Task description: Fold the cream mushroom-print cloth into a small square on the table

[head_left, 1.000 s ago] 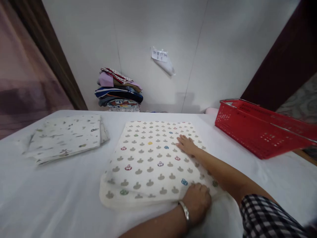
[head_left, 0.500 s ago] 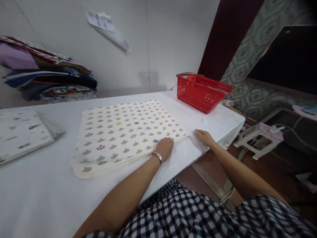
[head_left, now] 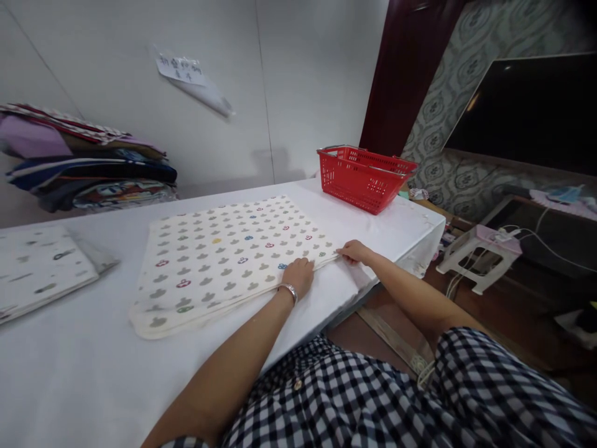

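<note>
Cloth lies flat beyond the left hand, which rests on its near edge, probably anchoring it, grip unclear; the right hand pinches the cloth's corner, likely for tautness.

Black-and-white checked garment, pale round button in front; matching sleeves; silver-coloured bracelet on left wrist.

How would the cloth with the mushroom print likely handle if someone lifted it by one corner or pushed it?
The cloth would probably droop when lifted: its edges look thin and soft. It is likely light for its spread, being flat, thin fabric. Pushed from one edge, it might wrinkle rather than tip or roll, since it lies flat on the table.
</note>
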Demonstrator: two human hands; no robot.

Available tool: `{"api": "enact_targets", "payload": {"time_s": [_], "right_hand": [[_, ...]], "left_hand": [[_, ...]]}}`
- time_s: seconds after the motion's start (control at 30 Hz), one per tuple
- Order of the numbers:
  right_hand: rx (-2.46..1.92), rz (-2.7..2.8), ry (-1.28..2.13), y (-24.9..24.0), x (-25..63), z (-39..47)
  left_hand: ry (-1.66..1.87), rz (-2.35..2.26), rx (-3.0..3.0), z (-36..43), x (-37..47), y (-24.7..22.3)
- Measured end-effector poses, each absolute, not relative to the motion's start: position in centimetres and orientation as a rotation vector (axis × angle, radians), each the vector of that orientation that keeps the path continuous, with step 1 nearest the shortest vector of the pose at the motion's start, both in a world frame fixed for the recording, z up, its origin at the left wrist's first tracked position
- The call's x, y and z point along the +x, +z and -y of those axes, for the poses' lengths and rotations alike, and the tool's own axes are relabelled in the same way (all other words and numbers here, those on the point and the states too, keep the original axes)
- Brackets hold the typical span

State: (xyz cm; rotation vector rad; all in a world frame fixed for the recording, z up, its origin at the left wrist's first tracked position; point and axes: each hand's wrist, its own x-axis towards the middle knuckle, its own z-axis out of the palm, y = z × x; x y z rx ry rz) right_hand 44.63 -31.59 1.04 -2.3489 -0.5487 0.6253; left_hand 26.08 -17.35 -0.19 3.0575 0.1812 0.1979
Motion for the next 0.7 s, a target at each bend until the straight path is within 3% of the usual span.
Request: {"api": "enact_targets", "payload": {"time_s": [0.37,0.7], "right_hand": [[-2.51,0.604,0.663,1.8,44.4,30.6],[-2.319,0.461,0.694,1.4,45.9,31.0]], "left_hand": [[0.26,-0.148,3.057,17.3,26.2,-0.6],[0.295,-0.117,3.032,17.3,26.2,-0.8]]}}
